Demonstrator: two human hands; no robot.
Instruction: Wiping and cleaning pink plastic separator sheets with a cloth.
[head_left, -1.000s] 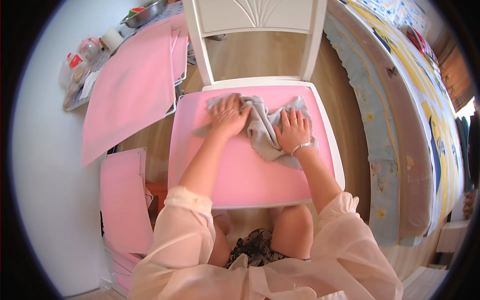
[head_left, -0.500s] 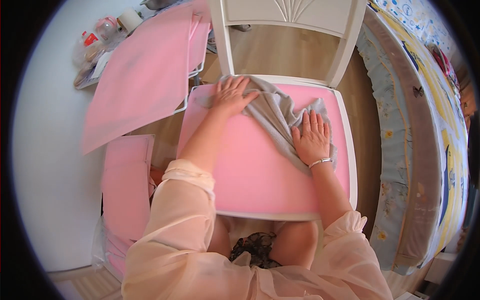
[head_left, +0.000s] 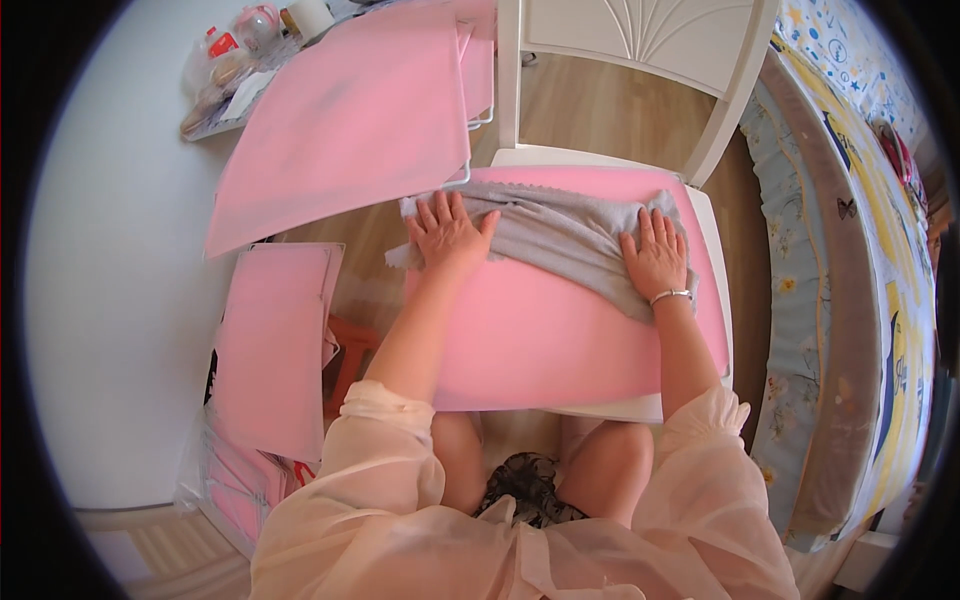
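A grey cloth (head_left: 560, 235) lies stretched across the far part of a smooth pink panel (head_left: 550, 335), with soft folds through its middle. The panel rests on the seat of a white chair (head_left: 710, 225) in front of my knees, turned a little against the seat. My left hand (head_left: 447, 235) presses flat on the cloth's left end, fingers spread. On the right end, my right hand (head_left: 657, 258) is flat too, fingers extended, with a bracelet at its wrist. A ragged corner of cloth sticks out past the panel's left edge.
Large pink panels (head_left: 345, 110) on white wire frames stand at the left, with another pink panel (head_left: 270, 350) lower down. An orange stool (head_left: 352, 350) shows beside it. Bagged items (head_left: 225, 75) sit against the wall. A bed with a blue ruffled skirt (head_left: 785, 290) runs along the right.
The bunched cloth is now spread wider, its left end pulled out beyond the panel's edge with my left hand. The panel has turned and shifted left on the seat. The view has shifted too.
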